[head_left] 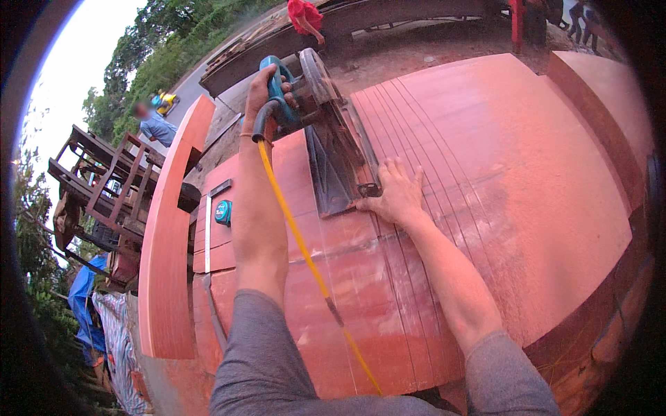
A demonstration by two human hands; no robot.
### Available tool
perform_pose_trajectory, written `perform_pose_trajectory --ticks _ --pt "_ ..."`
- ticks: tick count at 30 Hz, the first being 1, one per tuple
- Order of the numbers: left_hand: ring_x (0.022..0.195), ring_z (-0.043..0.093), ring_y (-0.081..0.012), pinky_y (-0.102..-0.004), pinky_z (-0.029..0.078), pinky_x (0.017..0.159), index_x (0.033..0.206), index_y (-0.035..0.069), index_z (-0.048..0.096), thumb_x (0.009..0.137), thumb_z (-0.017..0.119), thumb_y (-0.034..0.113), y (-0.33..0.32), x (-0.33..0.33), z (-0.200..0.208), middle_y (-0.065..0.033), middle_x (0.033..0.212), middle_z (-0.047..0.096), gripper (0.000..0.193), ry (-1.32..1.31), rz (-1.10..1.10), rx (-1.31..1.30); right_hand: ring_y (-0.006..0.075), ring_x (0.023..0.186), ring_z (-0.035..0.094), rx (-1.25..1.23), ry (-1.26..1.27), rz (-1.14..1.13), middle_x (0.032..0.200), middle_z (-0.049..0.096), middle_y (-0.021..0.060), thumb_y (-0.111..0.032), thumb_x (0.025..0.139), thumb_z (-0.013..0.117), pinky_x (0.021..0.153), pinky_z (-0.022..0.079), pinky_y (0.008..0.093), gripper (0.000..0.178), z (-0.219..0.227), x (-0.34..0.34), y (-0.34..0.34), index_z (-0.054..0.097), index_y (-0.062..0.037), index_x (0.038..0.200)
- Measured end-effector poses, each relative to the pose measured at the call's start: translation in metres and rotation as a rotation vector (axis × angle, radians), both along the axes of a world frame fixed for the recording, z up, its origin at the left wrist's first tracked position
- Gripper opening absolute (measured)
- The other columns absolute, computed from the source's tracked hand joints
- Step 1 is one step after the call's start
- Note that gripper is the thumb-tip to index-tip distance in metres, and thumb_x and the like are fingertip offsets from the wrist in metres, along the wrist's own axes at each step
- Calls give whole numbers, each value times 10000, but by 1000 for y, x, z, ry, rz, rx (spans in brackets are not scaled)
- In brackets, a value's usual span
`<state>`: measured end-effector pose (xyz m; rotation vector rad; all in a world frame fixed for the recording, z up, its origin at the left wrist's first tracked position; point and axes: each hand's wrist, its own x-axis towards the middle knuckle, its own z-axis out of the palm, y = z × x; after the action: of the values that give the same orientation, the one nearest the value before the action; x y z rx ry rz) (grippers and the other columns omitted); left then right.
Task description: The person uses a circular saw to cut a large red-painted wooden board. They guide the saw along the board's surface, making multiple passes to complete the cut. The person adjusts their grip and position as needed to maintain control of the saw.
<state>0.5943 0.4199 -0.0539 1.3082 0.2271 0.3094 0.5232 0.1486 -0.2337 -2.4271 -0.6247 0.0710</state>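
Observation:
My left hand [267, 100] is closed around the teal rear handle of a circular saw [340, 145]. The saw's dark metal base plate rests on a wide reddish slab [513, 152], whose top has several long, narrow parallel cuts. Fingers spread, my right hand [397, 191] lies on the slab beside the base plate, its thumb touching the plate's near corner. A yellow cord [295, 232] runs from the saw's handle back toward me, passing between my forearms. Left of my left forearm lie a teal tape measure [223, 213] and a metal square [207, 236]. The blade's lower part is hidden.
A long reddish beam [163, 277] stands along the slab's left side. Another reddish block [610, 104] adjoins at the right. A rusty metal frame [104, 187] is at far left. One person in blue [156, 130] and another in red [305, 17] are beyond the slab.

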Motion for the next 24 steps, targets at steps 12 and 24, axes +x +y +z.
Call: perform_pose_trajectory --ticks 12,24 --pt "500 574 -202 -364 511 481 960 57 560 943 626 401 32 44 1 -66 692 610 350 11 -30 -9 318 1537 259 -37 -12 -17 1604 381 189 -626 654 844 1221 98 653 1091 5 38 24 483 -6 1476" --pt "495 588 -203 -352 530 464 938 70 561 924 651 407 51 77 -3 -75 695 610 350 -1 3 -31 322 1544 238 -51 16 0 1601 396 166 -634 650 839 1209 106 675 1074 9 66 41 503 -20 1465"
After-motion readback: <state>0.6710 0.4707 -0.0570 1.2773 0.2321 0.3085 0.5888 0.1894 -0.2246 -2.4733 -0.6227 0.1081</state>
